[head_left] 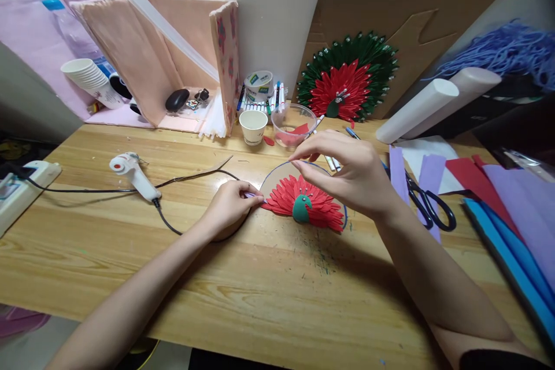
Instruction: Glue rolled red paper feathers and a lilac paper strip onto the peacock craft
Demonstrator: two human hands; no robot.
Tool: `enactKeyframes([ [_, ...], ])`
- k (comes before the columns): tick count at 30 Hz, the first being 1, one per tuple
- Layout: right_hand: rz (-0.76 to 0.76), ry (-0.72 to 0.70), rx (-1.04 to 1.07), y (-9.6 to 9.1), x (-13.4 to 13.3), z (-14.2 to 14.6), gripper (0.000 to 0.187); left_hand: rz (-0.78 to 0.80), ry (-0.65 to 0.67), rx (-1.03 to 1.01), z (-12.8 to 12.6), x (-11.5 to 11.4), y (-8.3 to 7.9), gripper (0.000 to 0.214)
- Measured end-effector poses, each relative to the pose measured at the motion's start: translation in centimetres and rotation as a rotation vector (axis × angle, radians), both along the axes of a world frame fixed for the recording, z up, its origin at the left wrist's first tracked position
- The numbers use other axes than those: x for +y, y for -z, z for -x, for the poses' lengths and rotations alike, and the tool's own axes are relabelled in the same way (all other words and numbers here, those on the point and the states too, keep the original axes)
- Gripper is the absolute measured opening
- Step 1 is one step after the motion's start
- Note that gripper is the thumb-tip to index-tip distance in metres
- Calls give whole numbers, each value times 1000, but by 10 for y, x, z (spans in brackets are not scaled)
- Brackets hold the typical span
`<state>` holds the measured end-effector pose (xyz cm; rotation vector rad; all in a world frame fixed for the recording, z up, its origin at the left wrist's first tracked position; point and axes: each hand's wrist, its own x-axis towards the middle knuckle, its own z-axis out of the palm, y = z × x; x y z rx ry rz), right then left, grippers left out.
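Note:
A cardboard half-round [275,176] with a blue edge lies on the table, layered with red petals [281,193]. At its lower middle sits a green peacock body [300,209] with small beads. My left hand [229,205] is closed at the left end of the half-round, pinching a small purple piece [250,194] beside the red petal tips. Above the right part of the half-round hovers my right hand [340,167]. Its thumb and forefinger come close together in a pinch; whatever may be between them is too small to make out.
A glue gun [134,176] with its cord lies at left. Behind stand a paper cup [253,127], a clear bowl [295,126], markers and tape rolls [259,85]. A finished green-and-red peacock fan [347,78] leans on cardboard. Scissors [429,205] and purple sheets lie right.

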<state>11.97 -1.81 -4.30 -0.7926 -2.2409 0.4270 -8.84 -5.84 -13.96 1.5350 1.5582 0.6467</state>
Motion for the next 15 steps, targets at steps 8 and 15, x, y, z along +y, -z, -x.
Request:
enactKeyframes([
  [8, -11, -9, 1, -1, -1, 0, 12, -66, 15, 73, -4, -6, 2, 24],
  [15, -4, -29, -11, -1, -2, 0, 11, -80, 18, 145, -9, -7, 0, 23],
])
